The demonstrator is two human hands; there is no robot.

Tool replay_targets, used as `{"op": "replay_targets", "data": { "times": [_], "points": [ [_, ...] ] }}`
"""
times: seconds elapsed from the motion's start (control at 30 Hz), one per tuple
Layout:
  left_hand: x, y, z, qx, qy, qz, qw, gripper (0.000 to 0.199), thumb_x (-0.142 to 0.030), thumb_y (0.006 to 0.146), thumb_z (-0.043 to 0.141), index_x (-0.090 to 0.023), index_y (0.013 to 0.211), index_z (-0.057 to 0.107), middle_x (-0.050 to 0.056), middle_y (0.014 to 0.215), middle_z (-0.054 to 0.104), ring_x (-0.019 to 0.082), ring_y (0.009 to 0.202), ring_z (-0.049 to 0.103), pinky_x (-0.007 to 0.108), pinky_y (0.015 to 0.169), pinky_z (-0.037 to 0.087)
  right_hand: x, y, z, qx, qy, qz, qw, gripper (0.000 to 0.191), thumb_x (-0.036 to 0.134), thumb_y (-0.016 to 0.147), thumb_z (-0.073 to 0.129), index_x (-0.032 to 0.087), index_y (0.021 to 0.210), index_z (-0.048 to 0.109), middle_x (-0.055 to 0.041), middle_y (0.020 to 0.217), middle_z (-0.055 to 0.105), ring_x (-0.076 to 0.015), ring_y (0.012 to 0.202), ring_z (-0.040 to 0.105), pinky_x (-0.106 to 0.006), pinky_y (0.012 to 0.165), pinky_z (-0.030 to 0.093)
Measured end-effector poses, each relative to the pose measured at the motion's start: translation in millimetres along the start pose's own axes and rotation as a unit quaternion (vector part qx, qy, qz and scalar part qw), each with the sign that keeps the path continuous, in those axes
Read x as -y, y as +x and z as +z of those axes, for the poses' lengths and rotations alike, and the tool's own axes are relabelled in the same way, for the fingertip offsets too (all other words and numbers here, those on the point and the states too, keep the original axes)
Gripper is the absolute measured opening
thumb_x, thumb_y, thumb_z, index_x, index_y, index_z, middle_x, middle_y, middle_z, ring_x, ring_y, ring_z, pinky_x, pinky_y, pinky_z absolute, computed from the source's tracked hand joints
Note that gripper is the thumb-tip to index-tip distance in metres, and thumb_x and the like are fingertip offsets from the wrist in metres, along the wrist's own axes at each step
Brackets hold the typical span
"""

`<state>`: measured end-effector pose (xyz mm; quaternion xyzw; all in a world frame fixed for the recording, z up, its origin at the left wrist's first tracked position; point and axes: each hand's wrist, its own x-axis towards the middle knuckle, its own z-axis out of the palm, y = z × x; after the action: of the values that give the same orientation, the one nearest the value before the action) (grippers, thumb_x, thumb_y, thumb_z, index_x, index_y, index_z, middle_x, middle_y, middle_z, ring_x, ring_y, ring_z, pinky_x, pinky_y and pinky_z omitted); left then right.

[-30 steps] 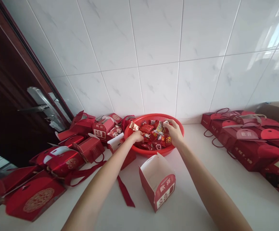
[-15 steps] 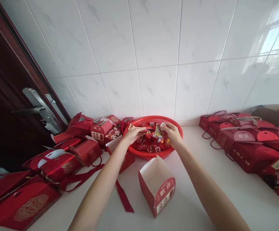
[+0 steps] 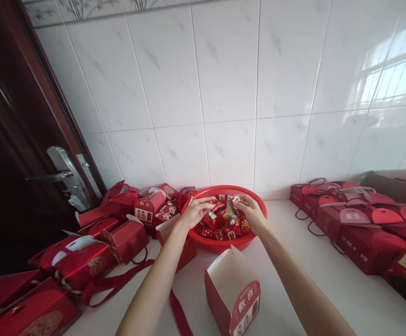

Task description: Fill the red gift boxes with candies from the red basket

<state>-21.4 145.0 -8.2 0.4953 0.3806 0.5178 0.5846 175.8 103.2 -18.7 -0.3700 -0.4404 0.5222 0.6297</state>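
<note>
Over the left part of a red plastic basket [image 3: 236,246] is my left hand [image 3: 196,213], its fingers stretched out above the sweets. A small yellowish spot by its knuckles is too small to make out. My right hand [image 3: 251,213], over the basket's right side, pinches a wrapped candy [image 3: 236,200] with a white label between thumb and fingers. Beneath both hands lie several wrapped candies [image 3: 220,219], mostly in red wrappers. In front of the basket stands an open red gift box [image 3: 219,296], with a white inside and pale characters on its front flap.
Several red gift boxes [image 3: 94,256] crowd the left, with a red ribbon [image 3: 180,312] on the white counter [image 3: 287,261]. More red boxes [image 3: 360,231] stand in rows at right, before a cardboard carton [image 3: 381,184]. Behind are a tiled wall [image 3: 229,154] and a dark door [image 3: 10,140].
The camera view has tilted up, so the basket and boxes sit lower in the picture. Both hands stay over the basket with only slight finger movement.
</note>
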Motion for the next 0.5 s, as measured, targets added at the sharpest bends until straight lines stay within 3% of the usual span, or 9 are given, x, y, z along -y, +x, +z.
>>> {"op": "replay_targets", "data": {
  "times": [0.1, 0.27, 0.4, 0.5],
  "points": [
    [-4.7, -11.4, 8.5, -0.003, -0.012, 0.013, 1.0, 0.014, -0.016, 0.066, 0.081, -0.017, 0.077, 0.073, 0.004, 0.081, 0.078, 0.019, 0.085, 0.075, 0.031, 0.09, 0.058, 8.1, -5.8, 4.3, 0.034, 0.006, -0.01, 0.999, 0.04, 0.042, 0.06, 0.084, 0.02, 0.088, 0.066, -0.0029, 0.082, 0.074, -0.021, 0.077, 0.069, -0.03, 0.069, 0.055],
    [-12.4, -40.0, 21.5, 0.039, 0.005, 0.01, 0.999, 0.029, -0.046, 0.075, 0.078, -0.019, 0.082, 0.071, 0.007, 0.084, 0.078, 0.023, 0.079, 0.075, 0.033, 0.069, 0.06, 40.1, -24.9, 10.2, 0.107, 0.01, -0.038, 0.994, 0.037, 0.045, 0.072, 0.08, 0.022, 0.098, 0.067, -0.0041, 0.091, 0.075, -0.0209, 0.082, 0.07, -0.03, 0.073, 0.055],
    [-27.3, -62.9, 26.9, 0.084, 0.041, 0.051, 0.994, 0.038, -0.054, 0.071, 0.078, -0.018, 0.082, 0.071, 0.006, 0.087, 0.077, 0.024, 0.083, 0.073, 0.035, 0.076, 0.058, 65.9, -39.0, 6.8, 0.133, -0.01, -0.023, 0.991, 0.036, 0.043, 0.071, 0.082, 0.022, 0.096, 0.066, -0.0024, 0.085, 0.074, -0.0178, 0.072, 0.067, -0.028, 0.067, 0.053],
    [-37.1, -74.6, 24.9, 0.132, 0.068, 0.047, 0.988, 0.044, -0.059, 0.075, 0.07, -0.016, 0.081, 0.073, 0.009, 0.085, 0.076, 0.028, 0.089, 0.071, 0.037, 0.08, 0.056, 79.4, -45.5, 0.7, 0.156, -0.032, -0.012, 0.987, 0.034, 0.04, 0.071, 0.082, 0.02, 0.094, 0.066, -0.0021, 0.083, 0.073, -0.0169, 0.072, 0.067, -0.027, 0.067, 0.053]
  ]
}}
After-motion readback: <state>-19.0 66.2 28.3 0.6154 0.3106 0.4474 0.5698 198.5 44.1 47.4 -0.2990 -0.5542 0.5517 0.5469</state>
